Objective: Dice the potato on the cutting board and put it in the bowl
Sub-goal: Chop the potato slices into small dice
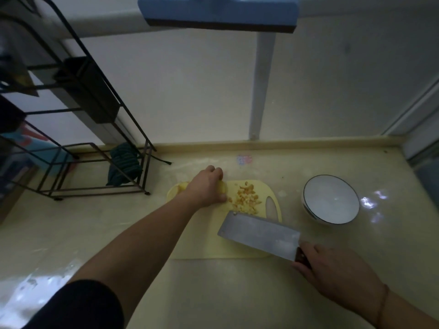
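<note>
Pale yellow cutting board [204, 241] sits at centre-low frame on the table [237, 293]. Diced potato pile [245, 198] lies on the board's upper right part, near its handle slot. Uncut potato remainder [223, 189] is just left of the pile, mostly under the left hand [207, 187], which curls over it and holds it down; another yellowish bit shows at the board's far left edge, can't tell what it is.

Right hand [332, 269], lower right, grips the cleaver [259, 233] by its dark handle. Blade is raised over the board's lower right part, tilted, not on the potato.

White bowl [331, 199], right of the board and apart from it, looks empty: no potato in it.

Progress read: dicing roughly halfway or a bit past. Left to do: cut the held piece, then move all dice to the bowl. Transfer not started.

Black wire rack [78, 129] stands at left, not involved.
</note>
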`<action>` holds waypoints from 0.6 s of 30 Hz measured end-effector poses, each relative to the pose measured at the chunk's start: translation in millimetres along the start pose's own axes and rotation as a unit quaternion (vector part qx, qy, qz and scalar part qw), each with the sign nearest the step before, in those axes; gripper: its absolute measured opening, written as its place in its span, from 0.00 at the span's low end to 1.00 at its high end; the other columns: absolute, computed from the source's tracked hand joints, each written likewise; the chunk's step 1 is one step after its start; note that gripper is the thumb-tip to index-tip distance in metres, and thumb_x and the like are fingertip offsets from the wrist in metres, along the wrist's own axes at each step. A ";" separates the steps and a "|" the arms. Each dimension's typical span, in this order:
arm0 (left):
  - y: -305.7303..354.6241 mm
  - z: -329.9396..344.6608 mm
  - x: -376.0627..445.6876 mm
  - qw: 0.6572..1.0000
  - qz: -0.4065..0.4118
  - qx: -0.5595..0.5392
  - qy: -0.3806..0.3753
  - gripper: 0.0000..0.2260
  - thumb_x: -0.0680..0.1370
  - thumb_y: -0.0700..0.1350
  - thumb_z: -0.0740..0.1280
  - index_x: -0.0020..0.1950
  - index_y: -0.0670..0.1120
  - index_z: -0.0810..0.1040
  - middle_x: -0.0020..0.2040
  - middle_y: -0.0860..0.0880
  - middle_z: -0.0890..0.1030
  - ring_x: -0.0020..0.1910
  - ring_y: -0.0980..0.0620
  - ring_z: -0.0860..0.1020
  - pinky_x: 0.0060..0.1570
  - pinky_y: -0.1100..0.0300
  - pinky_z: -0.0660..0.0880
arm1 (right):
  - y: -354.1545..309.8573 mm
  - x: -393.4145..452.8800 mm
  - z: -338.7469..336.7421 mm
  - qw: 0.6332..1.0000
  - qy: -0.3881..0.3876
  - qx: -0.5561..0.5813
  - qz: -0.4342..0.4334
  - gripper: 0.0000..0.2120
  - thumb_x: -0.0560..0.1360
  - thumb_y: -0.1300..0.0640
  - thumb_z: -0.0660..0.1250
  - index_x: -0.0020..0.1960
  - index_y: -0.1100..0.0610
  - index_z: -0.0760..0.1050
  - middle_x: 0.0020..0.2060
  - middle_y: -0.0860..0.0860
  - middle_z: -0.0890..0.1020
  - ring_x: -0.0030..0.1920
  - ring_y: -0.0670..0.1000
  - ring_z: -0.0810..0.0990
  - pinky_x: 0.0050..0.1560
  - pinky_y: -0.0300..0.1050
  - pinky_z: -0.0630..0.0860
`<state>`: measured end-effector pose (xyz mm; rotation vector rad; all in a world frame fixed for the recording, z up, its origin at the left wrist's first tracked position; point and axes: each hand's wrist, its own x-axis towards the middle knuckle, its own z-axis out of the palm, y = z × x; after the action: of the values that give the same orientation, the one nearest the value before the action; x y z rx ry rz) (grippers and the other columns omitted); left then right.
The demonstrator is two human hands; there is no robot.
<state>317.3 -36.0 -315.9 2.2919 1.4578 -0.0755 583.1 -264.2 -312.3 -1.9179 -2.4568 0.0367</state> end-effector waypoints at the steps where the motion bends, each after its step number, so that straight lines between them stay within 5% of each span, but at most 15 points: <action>1: -0.6 0.5 -0.6 1.000 0.005 0.000 0.000 0.26 0.71 0.52 0.76 0.64 0.44 0.72 0.60 0.44 0.72 0.55 0.43 0.75 0.51 0.53 0.73 | 0.7 -0.6 1.6 1.000 0.009 -0.004 -0.004 0.34 0.79 0.35 0.38 0.45 0.52 0.78 0.25 0.49 0.77 0.20 0.49 0.74 0.17 0.43 0.62; 6: -5.0 -3.4 -3.5 0.998 0.034 0.025 -0.035 0.27 0.73 0.50 0.76 0.69 0.44 0.74 0.65 0.43 0.73 0.59 0.42 0.76 0.58 0.53 0.73 | -1.2 -1.4 0.0 0.999 0.033 -0.019 -0.012 0.33 0.80 0.35 0.39 0.43 0.52 0.77 0.24 0.49 0.76 0.18 0.49 0.73 0.18 0.40 0.57; 18: -5.8 -9.3 4.5 0.998 0.009 0.020 -0.067 0.26 0.71 0.44 0.77 0.68 0.47 0.77 0.66 0.45 0.74 0.65 0.44 0.73 0.65 0.57 0.69 | -5.1 -3.5 -7.9 1.000 0.021 0.014 -0.006 0.41 0.74 0.31 0.27 0.53 0.50 0.74 0.35 0.49 0.81 0.30 0.51 0.79 0.26 0.45 0.65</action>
<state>312.6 -26.6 -310.5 2.2837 1.3803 -0.2494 579.3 -268.7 -304.3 -1.8729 -2.4279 0.0295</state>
